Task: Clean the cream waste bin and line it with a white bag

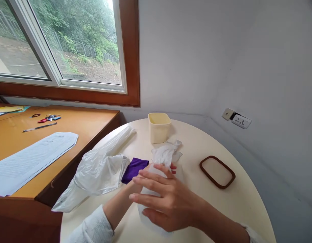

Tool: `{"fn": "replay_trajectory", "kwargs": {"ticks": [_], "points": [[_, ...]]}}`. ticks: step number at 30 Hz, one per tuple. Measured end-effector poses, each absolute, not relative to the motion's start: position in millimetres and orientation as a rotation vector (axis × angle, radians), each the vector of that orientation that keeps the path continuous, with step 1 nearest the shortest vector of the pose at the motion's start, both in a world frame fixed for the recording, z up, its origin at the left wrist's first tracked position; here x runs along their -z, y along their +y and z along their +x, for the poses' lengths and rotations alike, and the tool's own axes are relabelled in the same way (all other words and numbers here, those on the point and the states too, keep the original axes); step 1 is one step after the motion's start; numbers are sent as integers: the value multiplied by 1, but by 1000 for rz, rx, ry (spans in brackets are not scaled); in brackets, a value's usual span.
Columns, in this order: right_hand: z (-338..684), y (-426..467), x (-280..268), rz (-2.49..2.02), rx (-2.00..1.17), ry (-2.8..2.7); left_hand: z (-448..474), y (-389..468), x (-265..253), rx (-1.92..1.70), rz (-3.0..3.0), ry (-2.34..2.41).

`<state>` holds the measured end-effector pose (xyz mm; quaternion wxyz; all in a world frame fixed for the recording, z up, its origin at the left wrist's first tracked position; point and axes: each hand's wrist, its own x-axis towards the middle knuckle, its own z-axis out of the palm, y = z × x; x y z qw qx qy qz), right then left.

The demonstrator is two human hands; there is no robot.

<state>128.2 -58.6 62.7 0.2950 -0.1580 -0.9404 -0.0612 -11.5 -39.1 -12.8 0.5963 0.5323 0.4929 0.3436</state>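
Note:
A crumpled white plastic bag (163, 155) stands bunched up near the middle of the round table. My left hand (145, 170) reaches round it from behind, and its fingertips come out on the bag's right side. In front lies my right hand (163, 197), its fingers stretched out and apart across the bag and over my left wrist. Below the right hand the whitish lower part of the bundle shows; what is inside cannot be made out. A folded purple cloth (135, 169) lies just left of my left hand.
A cream plastic tub (159, 130) stands open at the table's back. A brown-rimmed clear lid (217, 171) lies right; a large clear plastic bag (97, 170) spreads left. The adjoining desk (77, 118) holds papers (36, 158), keys (50, 117) and a pen (40, 127).

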Motion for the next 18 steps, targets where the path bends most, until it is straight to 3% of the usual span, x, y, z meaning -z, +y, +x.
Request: {"fn": "replay_trajectory", "kwargs": {"ticks": [5,14,18], "points": [[119,-39,-36,-590,339,-2563,-18,-36,11,-856,852,1170],[124,-28,-15,-966,397,-2465,-8,-8,-13,-665,643,293],[118,-27,-11,-1003,392,-2441,-10,-16,-12,-640,752,398]]}}
